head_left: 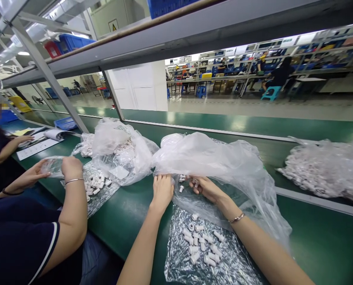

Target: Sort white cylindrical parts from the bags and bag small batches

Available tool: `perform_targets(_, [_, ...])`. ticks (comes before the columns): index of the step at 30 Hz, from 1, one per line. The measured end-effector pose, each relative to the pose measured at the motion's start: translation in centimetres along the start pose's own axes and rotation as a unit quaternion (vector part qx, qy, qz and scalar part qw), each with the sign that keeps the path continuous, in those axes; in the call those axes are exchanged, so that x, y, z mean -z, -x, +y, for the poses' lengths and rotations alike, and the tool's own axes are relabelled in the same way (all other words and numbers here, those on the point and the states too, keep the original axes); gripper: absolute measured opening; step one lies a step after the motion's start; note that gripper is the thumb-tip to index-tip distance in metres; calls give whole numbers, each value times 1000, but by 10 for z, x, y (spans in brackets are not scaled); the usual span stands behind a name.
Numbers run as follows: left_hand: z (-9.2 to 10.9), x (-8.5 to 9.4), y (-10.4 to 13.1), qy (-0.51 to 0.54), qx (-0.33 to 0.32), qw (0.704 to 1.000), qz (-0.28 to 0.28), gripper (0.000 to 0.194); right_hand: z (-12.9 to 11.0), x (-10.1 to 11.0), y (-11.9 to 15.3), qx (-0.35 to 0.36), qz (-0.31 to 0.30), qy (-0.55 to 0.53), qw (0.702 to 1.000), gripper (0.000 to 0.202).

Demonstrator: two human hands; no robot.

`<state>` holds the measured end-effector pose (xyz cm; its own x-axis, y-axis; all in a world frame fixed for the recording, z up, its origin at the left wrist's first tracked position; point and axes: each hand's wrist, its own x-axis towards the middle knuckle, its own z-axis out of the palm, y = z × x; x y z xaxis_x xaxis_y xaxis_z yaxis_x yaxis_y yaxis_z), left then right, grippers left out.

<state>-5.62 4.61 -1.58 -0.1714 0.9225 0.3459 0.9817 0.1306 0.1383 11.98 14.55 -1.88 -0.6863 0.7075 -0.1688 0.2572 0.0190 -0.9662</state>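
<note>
Right hand (205,189): fingers half-curled around stubby white fitting (196,184). Left hand (162,192): fingers closed on filmy, crumpled bag (200,154) edge.

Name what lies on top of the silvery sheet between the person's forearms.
Loose white pieces lie on the sheet. The right forearm and the clear bag overlap its edges; anything under them cannot be made out.

I have one head-worn view: close above the green table's (121,211) near side, facing forward, down across it.
</note>
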Motion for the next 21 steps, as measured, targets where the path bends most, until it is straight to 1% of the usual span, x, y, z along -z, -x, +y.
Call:
perform_targets(2, [1, 1, -1, 0, 6, 1000, 7, 27, -3, -7, 1, -20, -6, 2, 1000, 59])
perform_targets(5, [1, 1, -1, 2, 7, 1000, 13, 26, -6, -17, 3, -18, -25, 34, 999, 57])
perform_targets(7, [1, 1, -1, 3, 5, 1000, 14, 25, -7, -20, 4, 0, -12, 55, 998, 53])
perform_targets(9, [1, 0, -1, 4, 3, 1000, 14, 24, -8, -22, 6, 32, 15, 98, 995, 48])
perform_targets(11, [0, -1, -1, 4, 2, 1000, 13, 23, -7, -23, 9, 62, 27, 181, 981, 43])
perform_targets(13, [0, -1, -1, 4, 0, 1000, 14, 23, -4, -27, 11, 83, 24, 278, 957, 40])
perform_targets(14, [0, -1, -1, 5, 0, 1000, 15, 23, -2, -29, 12, 92, 20, 309, 946, 38])
perform_targets(16, [1, 0, 0, 5, -1, 1000, 17, 24, -1, -32, 13, 107, 11, 328, 939, 35])
perform_targets(17, [1, 0, 0, 5, -1, 1000, 17, 24, -1, -33, 13, 115, 10, 322, 940, 33])
perform_targets(18, [0, 0, 0, 5, -1, 1000, 18, 23, -2, -33, 13, 116, 9, 298, 947, 32])
perform_targets(19, [0, 0, 0, 6, -1, 1000, 19, 23, -5, -32, 13, 105, 7, 245, 964, 32])
perform_targets(21, [0, 0, -1, 6, -1, 1000, 21, 24, -11, -27, 13, 55, -8, 92, 994, 37])
